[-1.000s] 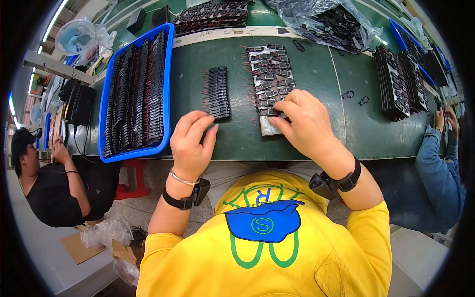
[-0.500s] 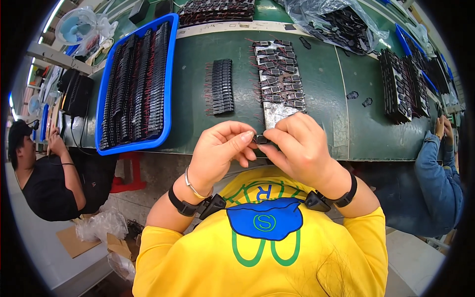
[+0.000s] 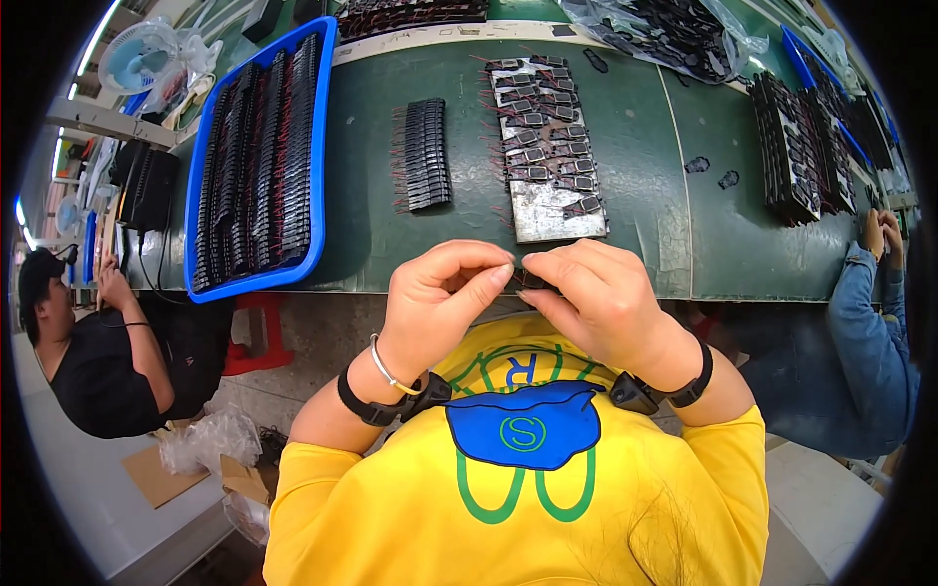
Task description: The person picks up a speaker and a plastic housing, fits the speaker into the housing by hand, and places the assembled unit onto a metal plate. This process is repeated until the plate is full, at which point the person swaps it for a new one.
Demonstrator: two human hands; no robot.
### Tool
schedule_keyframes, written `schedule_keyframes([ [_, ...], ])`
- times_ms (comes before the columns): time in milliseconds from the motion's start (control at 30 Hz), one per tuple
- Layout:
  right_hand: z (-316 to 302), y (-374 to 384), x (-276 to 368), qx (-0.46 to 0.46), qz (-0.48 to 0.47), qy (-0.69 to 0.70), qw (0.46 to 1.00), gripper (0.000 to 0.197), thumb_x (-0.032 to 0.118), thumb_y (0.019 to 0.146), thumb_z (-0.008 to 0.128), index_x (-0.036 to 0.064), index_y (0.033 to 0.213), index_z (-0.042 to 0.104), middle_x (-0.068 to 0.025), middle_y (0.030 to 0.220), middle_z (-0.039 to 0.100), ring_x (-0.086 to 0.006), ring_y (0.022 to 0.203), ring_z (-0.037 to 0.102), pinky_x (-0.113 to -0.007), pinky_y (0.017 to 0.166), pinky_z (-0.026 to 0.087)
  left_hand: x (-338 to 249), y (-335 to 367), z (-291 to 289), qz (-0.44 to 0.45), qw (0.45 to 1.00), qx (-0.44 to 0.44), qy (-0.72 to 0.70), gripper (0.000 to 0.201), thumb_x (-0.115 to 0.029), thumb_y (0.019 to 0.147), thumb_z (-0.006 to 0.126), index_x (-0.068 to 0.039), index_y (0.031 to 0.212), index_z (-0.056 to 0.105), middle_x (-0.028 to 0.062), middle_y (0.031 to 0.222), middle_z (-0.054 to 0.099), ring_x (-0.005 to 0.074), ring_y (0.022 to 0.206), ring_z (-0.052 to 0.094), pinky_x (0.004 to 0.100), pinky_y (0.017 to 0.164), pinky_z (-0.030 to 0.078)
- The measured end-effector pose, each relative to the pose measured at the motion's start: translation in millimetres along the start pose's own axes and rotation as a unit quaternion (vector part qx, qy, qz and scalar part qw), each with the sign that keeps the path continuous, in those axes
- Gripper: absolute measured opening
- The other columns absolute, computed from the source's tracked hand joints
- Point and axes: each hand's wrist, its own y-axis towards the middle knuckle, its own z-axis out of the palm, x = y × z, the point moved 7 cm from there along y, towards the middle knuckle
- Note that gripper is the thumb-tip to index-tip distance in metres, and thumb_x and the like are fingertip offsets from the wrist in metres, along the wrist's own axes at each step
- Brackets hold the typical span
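Note:
Close to the table's near edge, my two hands meet over a small black part (image 3: 529, 279), mostly hidden by fingers. My right hand (image 3: 596, 293) pinches it between thumb and forefinger. Thumb and forefinger of my left hand (image 3: 445, 293) are pressed together just beside it; what they grip, if anything, is too small to make out. Just beyond is a metal plate (image 3: 557, 227) carrying rows of small black rectangular parts (image 3: 531, 154) with pale frames and red wires. The plate's near end is bare metal. Left of it lies a neat row of black pieces (image 3: 425, 156) with red wires.
A blue tray (image 3: 319, 186) packed with black wired pieces stands on the left of the green table (image 3: 645, 195). A plastic bag (image 3: 674, 44) of black parts lies at the back; stacked plates (image 3: 787, 156) stand right. People work at both sides.
The view has shifted, so the table's things sit higher in the picture. My hands no longer overlap the plate's near end. The black part between my fingers is more covered than before.

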Motion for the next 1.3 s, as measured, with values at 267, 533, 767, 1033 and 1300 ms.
schedule_keyframes([
  [267, -5.1, -5.3, -4.9, -0.006, 0.016, 0.019, 1.0, 0.036, -0.001, 0.064, 0.077, -0.0011, 0.096, 0.063, -0.0131, 0.08, 0.065, -0.027, 0.065, 0.062, -0.034, 0.056, 0.05, -23.0, -3.3, 11.2, 0.153, 0.973, 0.047, 0.167, 0.018, 0.006, 0.082, 0.067, 0.003, 0.099, 0.066, 0.0115, 0.11, 0.062, 0.014, 0.093, 0.06, 0.0237, 0.08, 0.049],
  [533, -18.0, -6.5, -10.3, -0.019, 0.024, 0.019, 0.999, 0.037, -0.001, 0.064, 0.077, -0.0018, 0.098, 0.063, -0.0136, 0.08, 0.065, -0.0272, 0.065, 0.062, -0.035, 0.056, 0.049, -7.8, 7.6, 15.7, 0.04, 0.999, 0.027, 0.011, 0.017, 0.007, 0.082, 0.065, 0.002, 0.098, 0.066, 0.0115, 0.108, 0.062, 0.014, 0.095, 0.06, 0.0238, 0.083, 0.048],
  [767, -59.8, -5.2, -34.4, -0.066, 0.055, -0.032, 0.996, 0.029, 0.002, 0.068, 0.075, 0.0001, 0.095, 0.064, -0.0128, 0.082, 0.065, -0.0296, 0.072, 0.064, -0.035, 0.064, 0.053, -25.7, 8.5, -3.5, 0.106, 0.981, 0.008, 0.16, 0.019, 0.003, 0.079, 0.069, 0.0, 0.097, 0.066, 0.0098, 0.095, 0.065, 0.014, 0.079, 0.063, 0.0244, 0.069, 0.051],
  [1033, -113.7, 124.5, -53.5, -0.024, 0.081, -0.047, 0.995, 0.024, 0.005, 0.074, 0.076, 0.0004, 0.095, 0.066, -0.0084, 0.085, 0.066, -0.0154, 0.072, 0.061, -0.026, 0.067, 0.05, -74.2, 3.8, -27.8, 0.299, 0.884, -0.021, 0.358, 0.018, 0.002, 0.071, 0.07, -0.002, 0.087, 0.065, 0.0112, 0.081, 0.066, 0.0246, 0.071, 0.063, 0.0304, 0.062, 0.05],
  [1300, -73.7, 343.8, -143.4, 0.009, 0.07, -0.156, 0.985, 0.03, 0.021, 0.074, 0.076, 0.003, 0.097, 0.069, -0.0096, 0.083, 0.068, -0.0197, 0.077, 0.064, -0.031, 0.072, 0.051, -80.7, 0.9, -52.0, 0.373, 0.856, -0.039, 0.357, 0.017, 0.002, 0.068, 0.071, -0.004, 0.082, 0.064, 0.0099, 0.078, 0.065, 0.0261, 0.065, 0.062, 0.0329, 0.057, 0.05],
])
